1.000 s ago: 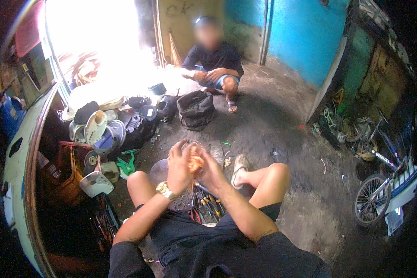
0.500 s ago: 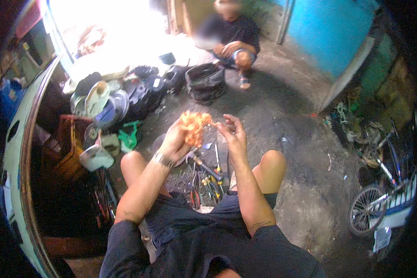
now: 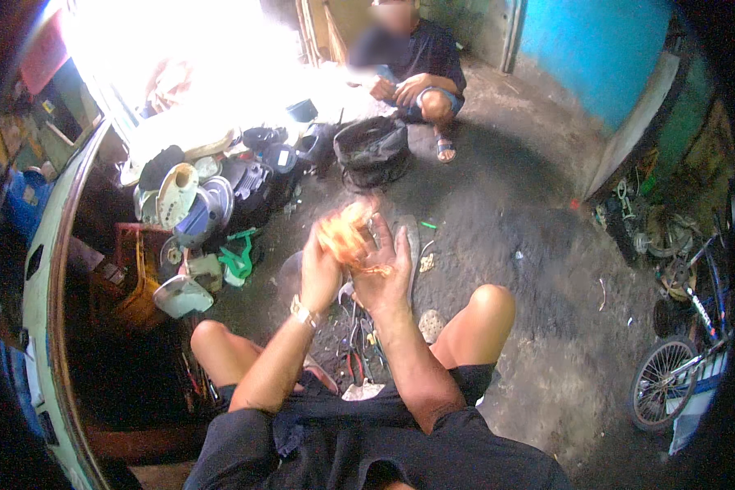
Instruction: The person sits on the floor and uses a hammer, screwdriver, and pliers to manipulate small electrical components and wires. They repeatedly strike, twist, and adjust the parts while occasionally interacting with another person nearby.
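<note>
A tangled bundle of copper-coloured wire (image 3: 343, 233), blurred by motion, is gripped in my left hand (image 3: 322, 269), which wears a watch or bracelet on its wrist. Close beside it, my right hand (image 3: 385, 282) is turned palm up with its fingers stretched out. A loose bit of the wire crosses that palm. The bundle touches or nearly touches the right fingers; the blur hides which. Below my hands, between my knees, pliers with red handles (image 3: 354, 366) lie on the dark ground among other hand tools, partly covered by my right forearm.
At the left lies a heap of metal and plastic parts (image 3: 212, 204), with a green plastic piece (image 3: 237, 257) near it. A black bag (image 3: 371, 147) stands ahead. Beyond it squats another person (image 3: 429, 77). A bicycle wheel (image 3: 663, 382) is at the right.
My right hand has gone from pinching a strand away from the bundle to lying palm up beside it, fingers spread. The left hand keeps the bundle. The view has shifted slightly.
</note>
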`<state>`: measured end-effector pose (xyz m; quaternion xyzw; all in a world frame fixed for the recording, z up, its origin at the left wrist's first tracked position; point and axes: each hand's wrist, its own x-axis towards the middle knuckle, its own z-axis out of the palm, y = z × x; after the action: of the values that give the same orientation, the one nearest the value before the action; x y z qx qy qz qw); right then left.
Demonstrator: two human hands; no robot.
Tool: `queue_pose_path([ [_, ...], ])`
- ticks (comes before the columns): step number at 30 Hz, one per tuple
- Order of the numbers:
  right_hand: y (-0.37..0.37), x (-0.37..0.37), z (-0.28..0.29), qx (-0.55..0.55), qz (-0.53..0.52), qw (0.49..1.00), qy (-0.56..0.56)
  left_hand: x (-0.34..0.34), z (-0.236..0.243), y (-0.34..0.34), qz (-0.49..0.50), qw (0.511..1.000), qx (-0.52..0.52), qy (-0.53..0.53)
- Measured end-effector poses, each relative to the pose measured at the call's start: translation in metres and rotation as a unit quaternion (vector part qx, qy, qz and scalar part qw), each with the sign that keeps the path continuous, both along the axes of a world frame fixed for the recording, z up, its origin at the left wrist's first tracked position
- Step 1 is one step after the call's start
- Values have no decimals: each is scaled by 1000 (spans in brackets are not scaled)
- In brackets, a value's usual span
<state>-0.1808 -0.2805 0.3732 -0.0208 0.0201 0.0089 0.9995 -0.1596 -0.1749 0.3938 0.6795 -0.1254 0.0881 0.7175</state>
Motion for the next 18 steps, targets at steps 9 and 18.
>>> queue_pose_path([
  [9,31,6,-16,-473,-214,854,-1,-58,-25,29,-180,955,-196,129],
  [18,80,-45,-48,-795,-243,495,-254,-49,-104,89,-118,789,-488,353],
])
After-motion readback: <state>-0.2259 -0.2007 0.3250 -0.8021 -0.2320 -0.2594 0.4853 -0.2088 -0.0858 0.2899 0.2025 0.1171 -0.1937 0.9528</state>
